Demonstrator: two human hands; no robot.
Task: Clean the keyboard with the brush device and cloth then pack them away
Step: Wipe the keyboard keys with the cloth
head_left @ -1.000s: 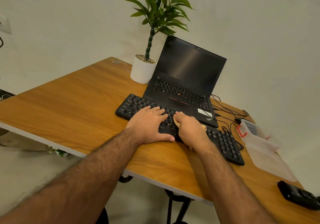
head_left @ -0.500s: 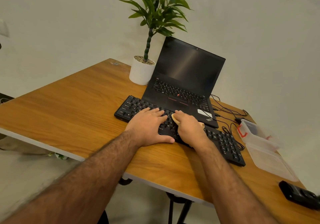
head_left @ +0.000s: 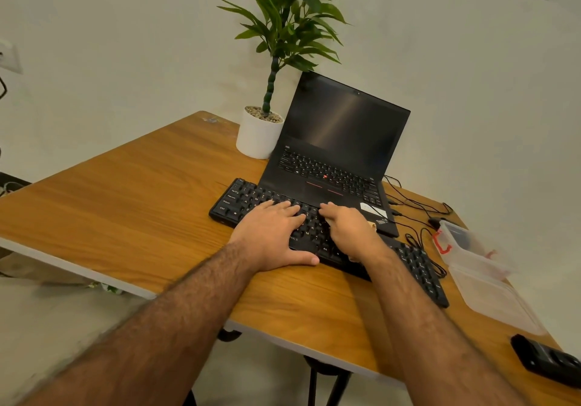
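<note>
Wood-grain orange surface (head_left: 132, 204) under both my forearms, pale wall behind. Nearest, at the right edge, a black chunky device (head_left: 548, 363) lies flat. Next, my left hand (head_left: 276, 236) lies spread on the long black keyboard (head_left: 418, 267), fingers (head_left: 284, 206) straight across the keys, thumb along its near edge. My right hand (head_left: 350, 228) sits just beside it on the keys, fingers curled over a tan cloth (head_left: 372, 225) that peeks out at the knuckle side. Further right, a clear plastic box with a red clasp (head_left: 471, 245) stands open, its lid flat. Behind the keyboard, touching it, an open black laptop (head_left: 342, 141), black cables (head_left: 412, 201) to its right, and a white-potted green plant (head_left: 261, 135) at the back.
</note>
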